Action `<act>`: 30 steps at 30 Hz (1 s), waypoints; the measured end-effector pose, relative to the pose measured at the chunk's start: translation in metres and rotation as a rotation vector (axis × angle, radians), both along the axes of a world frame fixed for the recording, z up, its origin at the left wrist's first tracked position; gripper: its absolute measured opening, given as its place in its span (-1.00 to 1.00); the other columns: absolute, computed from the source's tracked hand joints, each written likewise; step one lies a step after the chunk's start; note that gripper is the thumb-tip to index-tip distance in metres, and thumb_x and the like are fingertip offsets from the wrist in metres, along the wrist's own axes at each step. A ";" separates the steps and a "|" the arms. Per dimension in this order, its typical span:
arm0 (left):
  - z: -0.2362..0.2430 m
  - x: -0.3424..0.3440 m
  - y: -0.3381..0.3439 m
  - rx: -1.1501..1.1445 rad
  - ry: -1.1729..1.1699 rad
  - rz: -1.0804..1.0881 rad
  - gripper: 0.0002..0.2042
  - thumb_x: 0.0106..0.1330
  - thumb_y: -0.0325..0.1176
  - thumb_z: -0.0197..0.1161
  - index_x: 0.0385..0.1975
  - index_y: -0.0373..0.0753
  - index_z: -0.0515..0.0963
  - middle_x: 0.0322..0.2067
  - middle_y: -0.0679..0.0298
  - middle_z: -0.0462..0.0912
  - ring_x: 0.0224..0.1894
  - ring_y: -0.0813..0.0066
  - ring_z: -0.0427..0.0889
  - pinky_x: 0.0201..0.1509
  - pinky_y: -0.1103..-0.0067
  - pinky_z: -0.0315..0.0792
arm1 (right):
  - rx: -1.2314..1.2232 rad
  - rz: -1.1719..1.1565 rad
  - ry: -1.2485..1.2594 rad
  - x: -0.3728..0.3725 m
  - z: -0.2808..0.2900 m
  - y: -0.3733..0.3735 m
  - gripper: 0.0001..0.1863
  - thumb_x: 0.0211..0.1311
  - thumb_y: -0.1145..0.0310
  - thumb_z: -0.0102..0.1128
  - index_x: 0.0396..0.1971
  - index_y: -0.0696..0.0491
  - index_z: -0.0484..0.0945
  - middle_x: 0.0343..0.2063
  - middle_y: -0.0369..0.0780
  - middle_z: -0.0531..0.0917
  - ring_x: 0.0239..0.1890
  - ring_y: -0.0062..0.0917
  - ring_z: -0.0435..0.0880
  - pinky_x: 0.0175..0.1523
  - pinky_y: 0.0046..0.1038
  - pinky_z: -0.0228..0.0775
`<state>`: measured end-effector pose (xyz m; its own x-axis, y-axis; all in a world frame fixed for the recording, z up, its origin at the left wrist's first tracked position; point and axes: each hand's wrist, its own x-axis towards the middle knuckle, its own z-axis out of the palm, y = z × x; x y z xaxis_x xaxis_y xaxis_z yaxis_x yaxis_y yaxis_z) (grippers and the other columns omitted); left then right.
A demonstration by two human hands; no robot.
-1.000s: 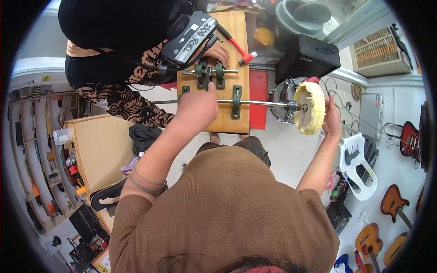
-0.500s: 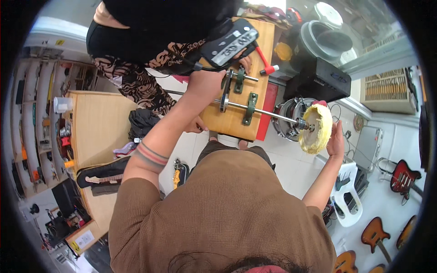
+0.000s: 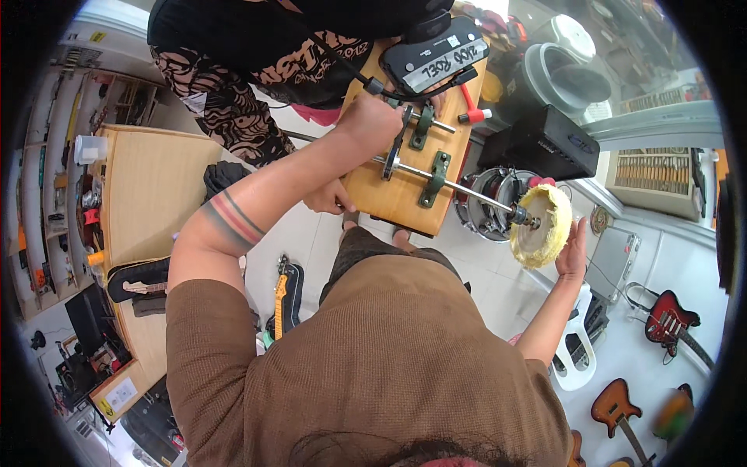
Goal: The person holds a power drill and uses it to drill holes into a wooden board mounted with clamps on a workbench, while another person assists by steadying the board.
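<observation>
Your left hand (image 3: pixel 373 124) lies curled over the inner end of the shaft (image 3: pixel 459 187), knuckles up, right at the pulley (image 3: pixel 391 162); whether the fingers actually close on metal you cannot tell, since the back of the hand hides them. Your right hand (image 3: pixel 574 249) is open, palm flat and fingers straight, set against the outer face of the buffing wheel (image 3: pixel 539 226) at the shaft's far end.

The shaft runs across a wooden board (image 3: pixel 389 198), carried in two green bearing blocks (image 3: pixel 437 177), and sticks out well past the board's edge toward the wheel. Another person's hand (image 3: pixel 331 196) grips the board's near edge just below the shaft.

Judge the shaft as stiff, bare steel: hard, smooth and likely slick, so it probably grips better at the pulley than on the plain rod. The wheel looks like stacked yellow cloth, soft and fuzzy at the rim, light, and prone to give under your palm; press on its face rather than pinch its frayed edge. The board with its hardware looks heavy and overhangs, so it likely tips toward the wheel if the near edge goes unsupported.
</observation>
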<state>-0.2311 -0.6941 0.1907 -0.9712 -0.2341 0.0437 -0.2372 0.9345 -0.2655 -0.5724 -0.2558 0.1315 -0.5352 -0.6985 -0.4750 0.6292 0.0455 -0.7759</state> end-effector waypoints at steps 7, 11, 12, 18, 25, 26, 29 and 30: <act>-0.007 -0.001 -0.002 -0.038 -0.056 -0.006 -0.79 0.52 -0.31 0.12 -0.20 -0.10 0.74 -0.59 0.43 0.71 -0.50 0.37 0.76 -0.45 0.42 0.48 | 0.026 -0.054 -0.017 0.009 0.006 -0.006 -0.26 0.64 -0.23 -0.19 0.23 0.20 0.56 0.16 -0.15 0.69 0.20 -0.40 0.65 0.35 -0.29 0.43; -0.008 0.002 0.000 -0.035 -0.001 -0.022 -0.82 0.46 -0.31 0.17 -0.11 -0.09 0.72 -0.61 0.49 0.68 -0.51 0.42 0.75 -0.49 0.46 0.45 | 0.027 -0.079 -0.003 0.008 0.002 -0.002 -0.26 0.64 -0.21 -0.17 0.26 0.22 0.53 0.17 -0.15 0.68 0.21 -0.40 0.64 0.37 -0.29 0.41; -0.007 0.002 -0.001 -0.031 -0.016 -0.009 -0.81 0.44 -0.31 0.20 -0.08 -0.09 0.72 -0.62 0.51 0.67 -0.51 0.43 0.75 -0.50 0.47 0.44 | 0.027 -0.078 -0.003 0.009 0.002 -0.003 -0.26 0.64 -0.21 -0.17 0.26 0.22 0.53 0.17 -0.15 0.68 0.21 -0.40 0.64 0.37 -0.29 0.41; -0.011 0.001 0.000 -0.017 -0.026 -0.007 -0.79 0.38 -0.34 0.23 -0.06 -0.11 0.70 -0.60 0.52 0.68 -0.49 0.41 0.76 -0.48 0.44 0.48 | -0.014 -0.028 -0.021 0.005 -0.001 0.002 -0.28 0.64 -0.19 -0.15 0.34 0.19 0.45 0.25 -0.14 0.63 0.28 -0.39 0.60 0.41 -0.27 0.40; -0.006 -0.002 0.003 0.024 -0.152 0.045 -0.72 0.37 -0.34 0.23 0.04 -0.19 0.67 -0.54 0.45 0.73 -0.46 0.35 0.78 -0.41 0.39 0.54 | -0.027 -0.017 -0.012 0.002 -0.002 0.006 -0.30 0.65 -0.19 -0.15 0.31 0.18 0.49 0.22 -0.15 0.65 0.27 -0.39 0.61 0.42 -0.25 0.40; -0.005 -0.001 0.002 0.014 -0.146 0.029 -0.69 0.41 -0.36 0.20 0.11 -0.21 0.65 -0.57 0.42 0.71 -0.49 0.37 0.77 -0.46 0.42 0.55 | -0.019 -0.031 -0.004 0.004 0.000 0.004 -0.30 0.65 -0.19 -0.15 0.30 0.18 0.49 0.22 -0.15 0.65 0.26 -0.39 0.61 0.41 -0.25 0.40; -0.001 0.000 0.005 0.019 -0.151 0.029 -0.67 0.44 -0.35 0.18 0.14 -0.23 0.64 -0.56 0.40 0.72 -0.49 0.36 0.77 -0.45 0.43 0.55 | -0.003 -0.034 0.013 0.009 0.005 0.000 -0.30 0.65 -0.19 -0.14 0.30 0.18 0.50 0.21 -0.16 0.66 0.26 -0.40 0.61 0.42 -0.26 0.40; 0.000 -0.001 0.006 0.034 -0.163 0.044 -0.69 0.42 -0.33 0.21 0.10 -0.23 0.65 -0.53 0.41 0.74 -0.45 0.33 0.79 -0.40 0.40 0.54 | -0.002 -0.035 0.013 0.009 0.006 0.000 -0.30 0.65 -0.19 -0.14 0.30 0.18 0.50 0.21 -0.16 0.66 0.26 -0.40 0.61 0.42 -0.26 0.40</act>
